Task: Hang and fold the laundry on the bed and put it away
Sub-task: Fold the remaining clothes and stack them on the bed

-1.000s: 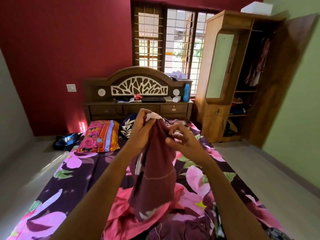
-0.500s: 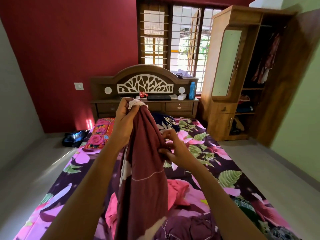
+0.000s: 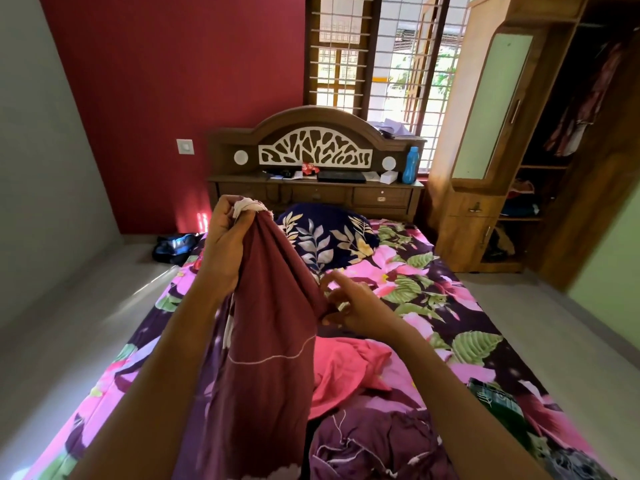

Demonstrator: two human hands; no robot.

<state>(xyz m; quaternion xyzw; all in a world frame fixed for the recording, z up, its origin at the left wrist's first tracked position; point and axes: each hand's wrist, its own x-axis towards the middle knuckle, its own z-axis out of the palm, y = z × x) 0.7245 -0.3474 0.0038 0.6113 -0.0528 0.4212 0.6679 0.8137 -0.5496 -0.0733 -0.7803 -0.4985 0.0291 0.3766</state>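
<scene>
Above the middle of the bed [image 3: 450, 306], the maroon garment [image 3: 273, 323] hangs from the left hand [image 3: 227, 240], whose fingers clench its bunched, white-trimmed top, while the right hand [image 3: 356, 306] sits at the cloth's right edge with fingers loosely parted (whether they pinch the fabric I cannot tell). I judge this the opening-out step before folding or hanging; the next move calls for the right hand to catch a second corner and spread the piece, clear of the pink garment [image 3: 346, 368] and purple garment [image 3: 374, 445] heaped toward the foot edge.
</scene>
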